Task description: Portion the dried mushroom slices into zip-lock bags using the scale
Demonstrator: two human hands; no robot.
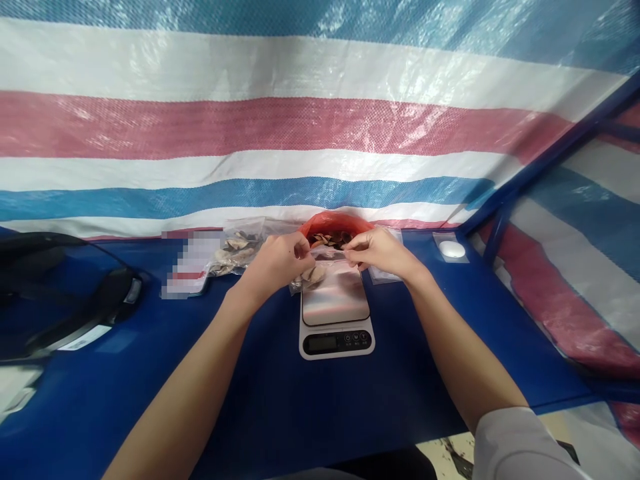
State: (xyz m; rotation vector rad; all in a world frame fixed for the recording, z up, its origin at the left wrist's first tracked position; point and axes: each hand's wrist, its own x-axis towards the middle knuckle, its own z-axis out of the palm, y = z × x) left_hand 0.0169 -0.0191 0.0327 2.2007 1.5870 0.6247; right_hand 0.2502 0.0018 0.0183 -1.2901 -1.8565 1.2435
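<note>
Clear bag's point(315, 273) top edge runs crosswise, left hand point(286, 260) to right hand point(376, 251).

Left hand point(281, 261) and right hand point(376, 251) pinch a clear bag point(315, 274) over a scale point(337, 303)

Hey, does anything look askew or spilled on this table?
Mostly no. One slight oddity: the small clear bag held by the left hand and right hand looks lopsided, its slices bunched toward the scale's left edge.
</note>
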